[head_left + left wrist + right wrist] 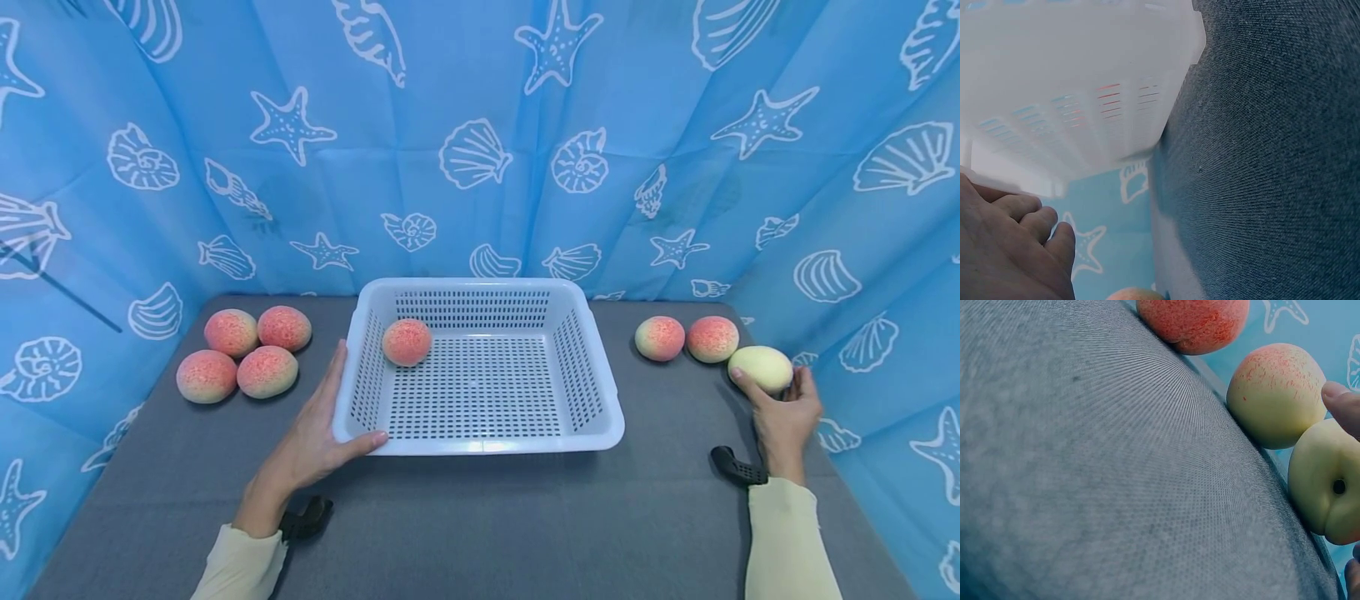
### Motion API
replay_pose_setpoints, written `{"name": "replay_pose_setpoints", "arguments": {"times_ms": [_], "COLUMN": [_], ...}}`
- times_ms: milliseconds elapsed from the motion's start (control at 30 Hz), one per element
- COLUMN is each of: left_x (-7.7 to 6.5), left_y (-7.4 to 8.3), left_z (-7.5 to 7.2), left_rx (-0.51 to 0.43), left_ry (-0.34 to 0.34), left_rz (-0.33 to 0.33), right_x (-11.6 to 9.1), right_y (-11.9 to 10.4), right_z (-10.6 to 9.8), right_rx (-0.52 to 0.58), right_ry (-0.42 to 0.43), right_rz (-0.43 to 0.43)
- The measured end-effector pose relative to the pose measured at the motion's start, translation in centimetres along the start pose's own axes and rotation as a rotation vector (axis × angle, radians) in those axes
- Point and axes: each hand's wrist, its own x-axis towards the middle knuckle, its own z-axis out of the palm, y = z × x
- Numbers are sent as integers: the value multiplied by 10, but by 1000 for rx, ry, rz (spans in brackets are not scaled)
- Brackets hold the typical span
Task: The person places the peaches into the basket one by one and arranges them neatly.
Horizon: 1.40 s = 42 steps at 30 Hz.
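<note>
In the head view my left hand (311, 437) holds the front left corner of a white plastic basket (480, 447), its thumb along the front rim and its fingers along the left side. A single pink peach (407, 342) lies inside the basket, towards the back left. Far to the right, my right hand (787, 414) grips a pale yellow peach (761, 369) between thumb and fingers. The right wrist view shows this peach (1319, 487) with its dark stem hole facing the camera, low against the grey cloth. Two pink-and-yellow peaches (660, 338) (712, 339) sit just left of it.
Several pink peaches (268, 372) are grouped on the grey tablecloth (480, 525) left of the basket. A blue curtain (480, 208) with white shells and starfish borders the table at the back and sides. Each wrist wears a black camera mount (738, 467).
</note>
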Motion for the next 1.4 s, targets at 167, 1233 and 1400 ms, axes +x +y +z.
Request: {"name": "replay_pose_setpoints", "arguments": {"times_ms": [167,1233,1400], "left_x": [0,-1,-1], "left_y": [1,0,0], "left_z": [0,0,0], "left_rx": [1,9,16], "left_ry": [4,7,3], "left_rz": [-2,8,4], "right_x": [0,-3,-8], "right_y": [2,-38,-72], "right_z": [1,-10,-18], "right_rx": [5,319,495], "right_ry": [-16,105,131], "right_rz": [-7,-126,-258]}}
